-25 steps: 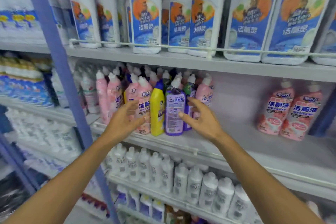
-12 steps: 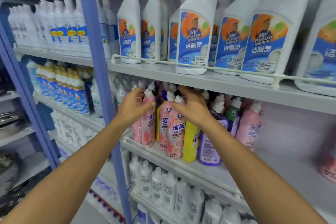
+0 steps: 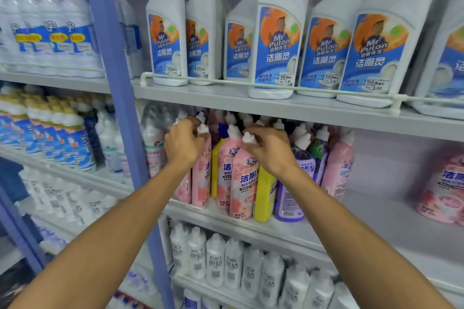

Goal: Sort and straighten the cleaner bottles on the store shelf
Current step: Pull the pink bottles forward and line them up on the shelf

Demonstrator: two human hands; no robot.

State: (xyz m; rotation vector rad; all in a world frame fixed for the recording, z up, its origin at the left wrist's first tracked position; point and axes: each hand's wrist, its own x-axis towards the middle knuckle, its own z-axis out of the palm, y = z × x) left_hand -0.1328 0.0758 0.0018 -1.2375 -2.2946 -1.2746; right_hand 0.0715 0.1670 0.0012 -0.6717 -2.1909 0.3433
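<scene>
Fingers [image 3: 194, 133] of our left hand [image 3: 183, 144] pinch one pink bottle's [image 3: 200, 180] white cap, right hand [image 3: 270, 148] grips another pink bottle [image 3: 243, 183], both arms outstretched

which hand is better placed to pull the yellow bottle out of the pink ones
Right. The right hand sits directly above the yellow bottle; the left hand is further left, at the pink bottle.

It was a shop aisle: grey tiered shelves [image 3: 288, 108] on a blue upright [image 3: 110, 63] carried rows of identical cleaner bottles [image 3: 276, 40], several bearing small price stickers [image 3: 285, 78] across the frame's upper right.
</scene>
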